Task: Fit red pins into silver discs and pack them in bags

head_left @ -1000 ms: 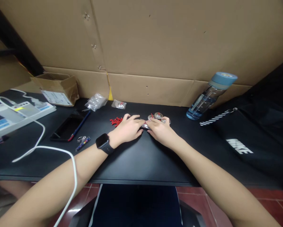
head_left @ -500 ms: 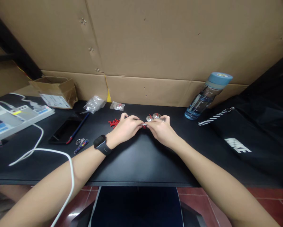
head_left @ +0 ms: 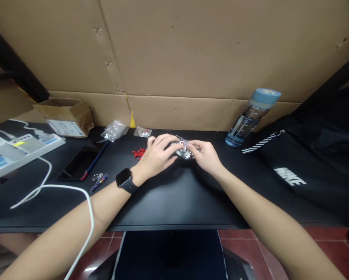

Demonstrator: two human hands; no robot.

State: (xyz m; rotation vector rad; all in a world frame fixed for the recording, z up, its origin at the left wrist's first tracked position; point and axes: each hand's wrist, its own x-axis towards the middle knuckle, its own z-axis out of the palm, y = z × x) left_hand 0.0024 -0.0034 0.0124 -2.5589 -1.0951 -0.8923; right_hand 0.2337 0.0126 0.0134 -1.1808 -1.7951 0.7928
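Observation:
Both my hands meet above the middle of the black desk [head_left: 168, 194]. My left hand [head_left: 156, 155], with a black smartwatch [head_left: 125, 180] on its wrist, pinches one side of a small clear plastic packet holding round silvery parts with a bit of red [head_left: 184, 149]. My right hand [head_left: 206, 155] grips the packet's other side with curled fingers. The packet is lifted slightly off the desk. A small heap of red pieces [head_left: 138, 152] lies just left of my left hand.
A second small packet [head_left: 142, 132] and a crumpled clear bag [head_left: 114, 130] lie at the back. A phone [head_left: 75, 166], pen [head_left: 93, 161], keyring [head_left: 99, 179], white power strip [head_left: 20, 146] with cable and cardboard box [head_left: 65, 116] sit left. A water bottle [head_left: 250, 116] and black bag [head_left: 311, 155] stand right.
My hands rose from the desk with the packet between them; before, they pressed flat near round parts on the surface. The view shifted slightly.

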